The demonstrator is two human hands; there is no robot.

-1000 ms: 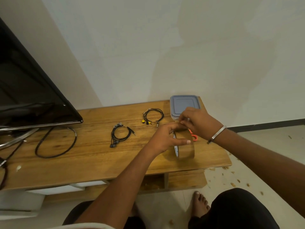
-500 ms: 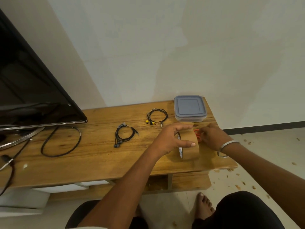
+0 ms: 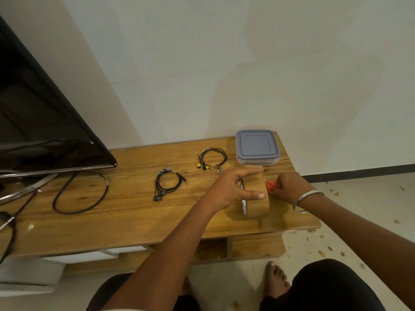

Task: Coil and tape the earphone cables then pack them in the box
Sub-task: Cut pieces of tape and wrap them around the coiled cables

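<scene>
A brown tape roll (image 3: 258, 198) stands on edge near the right end of the wooden table (image 3: 125, 218). My left hand (image 3: 226, 189) grips the roll, thumb across its front and fingers over its top. Just right of the roll, my right hand (image 3: 289, 187) closes its fingers on an orange-handled tool (image 3: 269, 184), mostly hidden, probably scissors. Two coiled black earphones lie further left: one with yellow buds (image 3: 212, 158) and a darker one (image 3: 167, 185). The box (image 3: 257, 147), clear with a grey lid on, sits at the back right.
A black TV screen (image 3: 40, 122) leans at the back left, with a thick black cable loop (image 3: 80, 194) and more wires on the table below it. The table's right edge lies just beyond my right wrist. My knees and a bare foot are below the front edge.
My right hand left the top of the tape roll and dropped to its right side, onto the orange-handled tool. My left hand stays on the roll.
</scene>
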